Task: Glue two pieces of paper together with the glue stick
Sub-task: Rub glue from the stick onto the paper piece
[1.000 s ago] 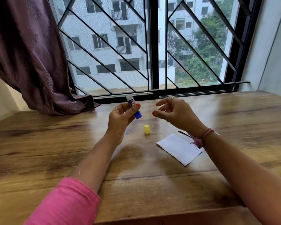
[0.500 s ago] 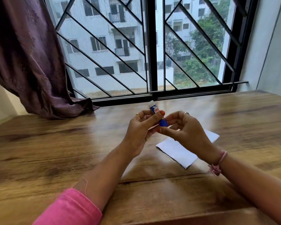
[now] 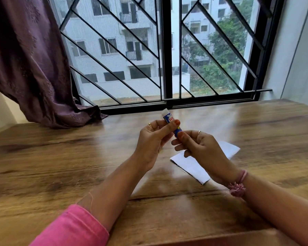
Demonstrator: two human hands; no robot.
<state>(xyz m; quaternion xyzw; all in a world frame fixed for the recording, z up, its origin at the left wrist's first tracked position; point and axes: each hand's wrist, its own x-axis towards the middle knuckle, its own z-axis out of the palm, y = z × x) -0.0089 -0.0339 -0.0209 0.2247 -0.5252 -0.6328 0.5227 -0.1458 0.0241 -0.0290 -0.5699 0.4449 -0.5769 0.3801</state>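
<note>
From the head camera, both hands are raised above the wooden counter (image 3: 43,157), meeting over its middle. The left hand (image 3: 152,139) pinches the blue glue stick (image 3: 171,122) between thumb and fingers, holding it tilted, its uncapped pale tip pointing up and to the far left toward the window (image 3: 165,50). The right hand (image 3: 201,148) has its thumb and curled fingers closed on the lower end of the same stick — so the stick is held at both ends, clear of the counter.

White paper (image 3: 190,166) lies flat on the counter just beneath and to the right of the right hand, partly hidden by it; whether it is one sheet or two overlapping cannot be told.

A pink sleeve (image 3: 73,228) covers the left forearm at the near edge, and a pink thread band (image 3: 238,185) circles the right wrist. At the far left a dark purple curtain (image 3: 28,64) drapes down onto the counter beside the barred window.
</note>
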